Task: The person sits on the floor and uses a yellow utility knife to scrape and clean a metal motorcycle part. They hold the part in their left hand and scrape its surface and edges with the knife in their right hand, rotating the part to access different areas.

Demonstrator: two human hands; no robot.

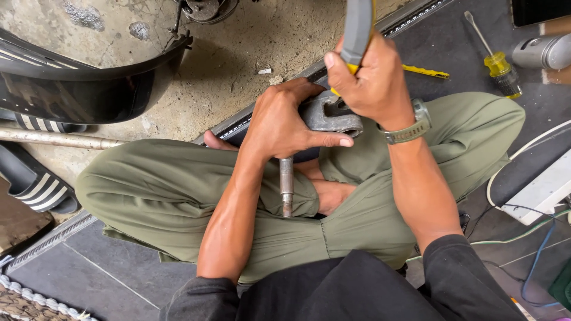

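I sit cross-legged on the floor in olive trousers. My left hand point(284, 122) grips a grey metal bracket part point(329, 116) with a steel shaft point(286, 187) that points down toward my lap. My right hand point(372, 83), with a green watch at the wrist, is closed around a tool with a grey and yellow handle point(358, 27). The handle rises out of the top of the frame, right above the bracket. The tool's working end is hidden behind my hands.
A yellow-handled screwdriver point(498, 62) and a yellow-and-black striped tool point(426, 72) lie on the dark mat at upper right. A grey cylinder point(544, 52) sits beside them. White power strip point(544, 190) and cables lie right. Black scooter fender point(71, 89), metal pipe point(56, 139) and striped sandals point(33, 184) lie left.
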